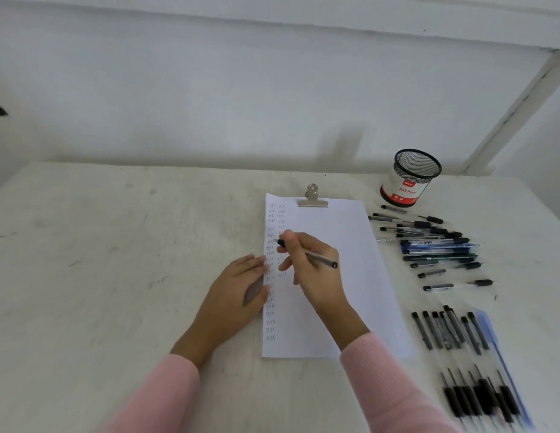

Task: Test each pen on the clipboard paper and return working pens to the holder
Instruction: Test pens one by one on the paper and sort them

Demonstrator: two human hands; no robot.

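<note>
Two hands at paper's left edge — open table leftward.

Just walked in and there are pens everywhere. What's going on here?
A person is testing pens. The right hand holds a pen over the clipboard paper, whose left side carries columns of small test marks. The left hand lies flat on the paper's left edge. The mesh holder looks empty, and many pens lie in groups on the table to the right.

— What fills the upper half of the frame?
— A plain white wall, evenly lit.
— And below?
— A scuffed whitish table; a white beam slants at upper right.
</note>
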